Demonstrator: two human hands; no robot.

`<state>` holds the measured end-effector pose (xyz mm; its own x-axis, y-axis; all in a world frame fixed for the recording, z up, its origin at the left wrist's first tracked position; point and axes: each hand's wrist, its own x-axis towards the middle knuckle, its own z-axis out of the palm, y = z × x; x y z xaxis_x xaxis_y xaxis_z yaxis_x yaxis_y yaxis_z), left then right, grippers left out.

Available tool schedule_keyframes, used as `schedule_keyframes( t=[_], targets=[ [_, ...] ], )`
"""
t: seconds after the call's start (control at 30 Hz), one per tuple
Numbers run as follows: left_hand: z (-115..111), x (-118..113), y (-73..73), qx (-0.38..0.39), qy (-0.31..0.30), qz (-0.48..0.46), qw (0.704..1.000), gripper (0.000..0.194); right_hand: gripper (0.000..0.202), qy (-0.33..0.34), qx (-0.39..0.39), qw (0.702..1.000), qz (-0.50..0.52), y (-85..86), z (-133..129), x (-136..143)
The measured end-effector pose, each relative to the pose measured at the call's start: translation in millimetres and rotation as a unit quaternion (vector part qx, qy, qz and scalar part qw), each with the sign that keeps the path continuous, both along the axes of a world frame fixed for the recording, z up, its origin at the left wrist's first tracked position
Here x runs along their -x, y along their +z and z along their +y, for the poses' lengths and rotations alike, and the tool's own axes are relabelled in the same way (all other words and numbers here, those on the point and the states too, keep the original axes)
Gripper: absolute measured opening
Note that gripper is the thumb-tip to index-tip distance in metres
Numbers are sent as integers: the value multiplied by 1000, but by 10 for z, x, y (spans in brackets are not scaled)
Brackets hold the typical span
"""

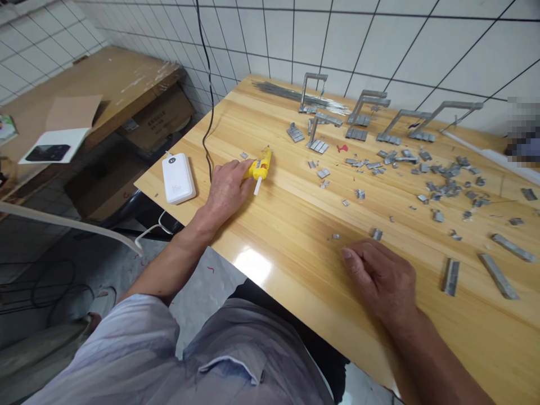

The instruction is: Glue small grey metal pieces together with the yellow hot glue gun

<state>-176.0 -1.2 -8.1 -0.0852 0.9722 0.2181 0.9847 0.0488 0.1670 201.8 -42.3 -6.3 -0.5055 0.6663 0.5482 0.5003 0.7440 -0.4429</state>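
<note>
1. Left hand fingers closed on yellow glue gun, lying on wooden table near its left edge.
2. Right hand flat on table, loosely open, holding nothing.
3. Staple strips scattered loose; no container in view.

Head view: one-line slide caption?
Left hand grips a yellow glue gun on the wooden table; right hand rests near scattered staple strips.

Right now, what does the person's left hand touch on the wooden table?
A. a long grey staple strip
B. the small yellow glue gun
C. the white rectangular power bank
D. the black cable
B: the left hand lies on the wooden table with its fingers closed around the small yellow glue gun, while the white rectangular power bank sits apart, further left.
</note>
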Motion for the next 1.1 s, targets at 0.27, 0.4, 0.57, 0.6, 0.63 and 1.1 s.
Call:
schedule_keyframes(
  t=[0.27,0.4,0.57,0.6,0.63,1.1],
  targets=[
    [22,42,-42,0,-2,5,1000,47,33,-5,30,1000,3,-18,-4,-18],
    [7,34,-37,7,-4,4,1000,49,31,-1,22,1000,4,-22,2,-21],
    [18,59,-62,-4,11,10,1000,44,28,3,1,1000,5,-11,2,4],
    [25,67,-69,-8,13,8,1000,44,29,2,-2,1000,4,-7,2,8],
    [31,73,-75,-11,15,7,1000,44,29,1,-4,1000,3,-2,1,9],
    [50,84,-54,2,6,-1,1000,47,33,2,-10,1000,-2,2,-8,17]
  ],
)
